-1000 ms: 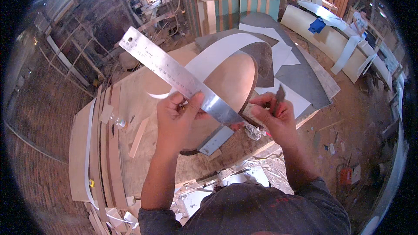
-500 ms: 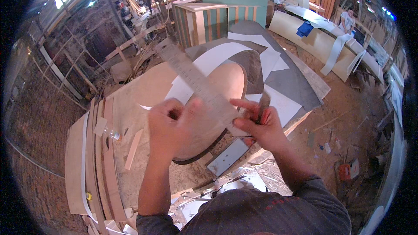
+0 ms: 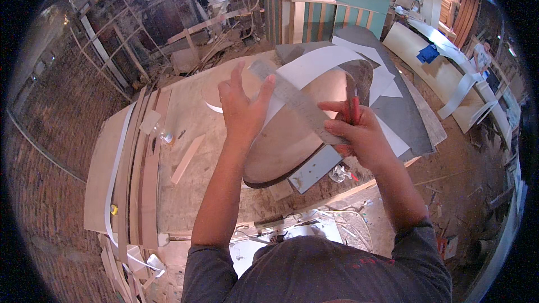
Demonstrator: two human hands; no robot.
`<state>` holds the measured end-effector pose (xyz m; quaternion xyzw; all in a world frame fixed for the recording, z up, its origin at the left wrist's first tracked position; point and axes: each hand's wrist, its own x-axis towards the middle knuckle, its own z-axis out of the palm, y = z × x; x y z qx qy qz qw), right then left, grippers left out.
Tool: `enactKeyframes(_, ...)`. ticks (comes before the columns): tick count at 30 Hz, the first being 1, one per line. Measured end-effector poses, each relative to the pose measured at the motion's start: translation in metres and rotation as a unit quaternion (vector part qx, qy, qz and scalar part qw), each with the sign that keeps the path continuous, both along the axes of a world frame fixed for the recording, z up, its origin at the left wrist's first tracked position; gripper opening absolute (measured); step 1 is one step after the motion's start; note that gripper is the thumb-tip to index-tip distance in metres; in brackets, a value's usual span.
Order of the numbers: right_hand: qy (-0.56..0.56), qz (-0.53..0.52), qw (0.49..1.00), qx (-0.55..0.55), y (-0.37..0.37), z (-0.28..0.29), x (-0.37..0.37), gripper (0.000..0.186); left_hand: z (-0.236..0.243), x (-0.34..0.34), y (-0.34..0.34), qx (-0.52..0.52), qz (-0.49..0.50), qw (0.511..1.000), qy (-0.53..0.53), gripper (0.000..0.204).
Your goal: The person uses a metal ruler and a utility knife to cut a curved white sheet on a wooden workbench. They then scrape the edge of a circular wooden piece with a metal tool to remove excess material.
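Note:
My right hand (image 3: 362,132) grips the near end of a wide, flat metal ruler (image 3: 300,101), thumb on top. The same hand also holds a slim red and dark hand tool (image 3: 353,106), upright; its kind is unclear. My left hand (image 3: 244,104) is open, fingers and thumb spread, beside the ruler's far end; whether it touches the ruler I cannot tell. Below them lies a rounded wooden board (image 3: 275,154) with a dark edge. A curved white strip (image 3: 320,64) runs across its far side. A small whitish rectangular panel (image 3: 315,168) lies by its near edge.
The wooden worktop (image 3: 185,196) carries long curved strips (image 3: 147,174), a small wood slat (image 3: 188,159), a clear bottle (image 3: 167,136) and a yellow tape measure (image 3: 114,209). Grey sheet (image 3: 412,126) covers its right side. Beyond stands a green striped cabinet (image 3: 320,17). Another person (image 3: 482,56) is far right.
My left hand has gone from curled to spread and is nearer the ruler's far end. The right hand keeps its hold on the ruler and tool. The whole view has shifted.

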<state>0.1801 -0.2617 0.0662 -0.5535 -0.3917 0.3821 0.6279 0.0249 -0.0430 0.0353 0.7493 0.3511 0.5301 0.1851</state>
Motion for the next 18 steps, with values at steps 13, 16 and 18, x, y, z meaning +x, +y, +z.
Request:
enactKeyframes(13,-0.014,0.048,0.998,-0.040,0.027,-0.002,-0.001,0.041,-0.018,0.005,0.001,-0.059,-0.043,0.993,0.093,0.105)
enactKeyframes(16,-0.008,0.050,0.998,-0.037,0.028,-0.004,-0.001,0.041,-0.015,0.003,-0.001,-0.091,-0.094,0.986,0.104,0.117)
enactKeyframes(18,-0.001,0.045,0.999,-0.029,0.030,-0.007,-0.002,0.042,-0.017,0.001,-0.002,-0.072,-0.103,0.987,0.104,0.126)
